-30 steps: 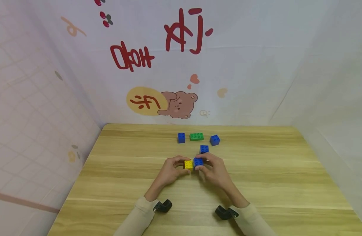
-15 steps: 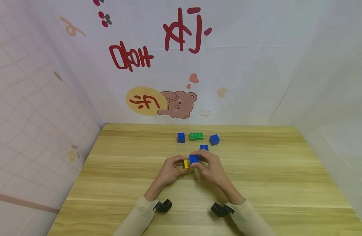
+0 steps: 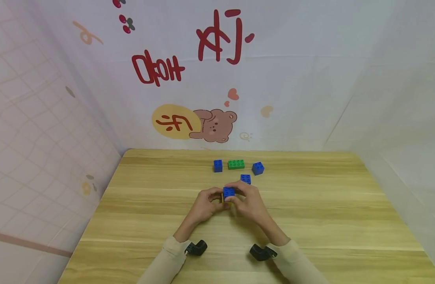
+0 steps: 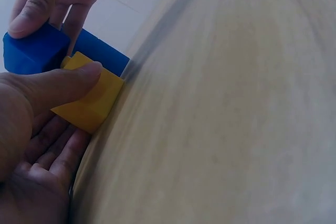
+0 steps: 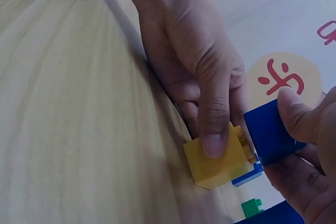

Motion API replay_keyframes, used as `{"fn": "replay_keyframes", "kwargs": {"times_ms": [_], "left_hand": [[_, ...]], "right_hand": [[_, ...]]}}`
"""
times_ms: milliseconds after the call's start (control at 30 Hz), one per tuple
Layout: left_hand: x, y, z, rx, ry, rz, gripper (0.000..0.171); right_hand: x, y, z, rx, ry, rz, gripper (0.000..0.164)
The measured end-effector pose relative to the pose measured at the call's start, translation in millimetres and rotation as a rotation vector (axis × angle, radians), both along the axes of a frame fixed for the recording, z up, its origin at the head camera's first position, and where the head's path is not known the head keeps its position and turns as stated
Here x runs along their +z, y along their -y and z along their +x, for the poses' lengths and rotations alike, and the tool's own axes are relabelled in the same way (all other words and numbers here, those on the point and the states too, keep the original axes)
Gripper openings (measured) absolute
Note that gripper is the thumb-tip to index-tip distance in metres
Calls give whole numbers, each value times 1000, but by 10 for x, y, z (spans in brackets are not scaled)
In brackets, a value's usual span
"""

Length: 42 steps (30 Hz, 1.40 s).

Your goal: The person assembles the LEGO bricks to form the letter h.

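Note:
My left hand (image 3: 203, 206) holds a yellow toy building brick (image 5: 231, 167) low on the table, thumb against one side and fingers on the other. A blue building brick (image 3: 228, 192) is pinched between the thumb and fingers of my right hand (image 3: 250, 202). It sits over the yellow brick and hides most of its top in the head view. Some yellow studs show beside the blue brick in the right wrist view, and the blue one looks tilted. Whether the two bricks touch I cannot tell. Just behind my right fingers stands another blue brick (image 3: 245, 178).
Farther back on the wooden table (image 3: 327, 205) stand a blue brick (image 3: 218, 166), a flat green brick (image 3: 236, 164) and a turned blue brick (image 3: 258, 169). A printed white cloth (image 3: 292, 79) rises behind the table's far edge.
My right hand has carried its blue brick leftward, from beside the yellow brick to over it. The left hand and the yellow brick have stayed in place.

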<state>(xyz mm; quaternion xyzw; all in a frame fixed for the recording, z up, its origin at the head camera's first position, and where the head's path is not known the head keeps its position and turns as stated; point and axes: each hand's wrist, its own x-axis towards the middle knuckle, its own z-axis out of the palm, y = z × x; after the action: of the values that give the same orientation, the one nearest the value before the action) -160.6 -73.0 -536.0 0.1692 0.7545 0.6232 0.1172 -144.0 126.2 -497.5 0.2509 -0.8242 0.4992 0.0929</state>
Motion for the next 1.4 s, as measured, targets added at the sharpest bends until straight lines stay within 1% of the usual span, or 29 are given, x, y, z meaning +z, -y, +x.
{"fn": "replay_keyframes", "kwargs": {"times_ms": [133,367,567,700,900,1133,1233,1400], "left_hand": [[0,-1,-5,-4,-8,1,37],[9,3,-7,6,-7,-23,37],[24,10,2,8,-16,-16,38],[25,9,7,17,-5,6,39],[6,-2,1,32,11,26,36],[-10,-22,5,27,3,40,38],[-7,-28,6,30,4,38,37],[-14,-24,3,42,16,46,38]], "right_hand": [[-9,24,1,0,-21,6,33],[-1,60,3,-19,-74,54,33],[0,59,6,-24,-114,85,33],[-2,51,14,-36,-108,103,33],[0,62,19,-58,-126,104,32],[9,66,26,-63,-65,85,31],[-13,68,21,-61,-87,83,32],[-70,79,8,-71,-153,96,33]]}}
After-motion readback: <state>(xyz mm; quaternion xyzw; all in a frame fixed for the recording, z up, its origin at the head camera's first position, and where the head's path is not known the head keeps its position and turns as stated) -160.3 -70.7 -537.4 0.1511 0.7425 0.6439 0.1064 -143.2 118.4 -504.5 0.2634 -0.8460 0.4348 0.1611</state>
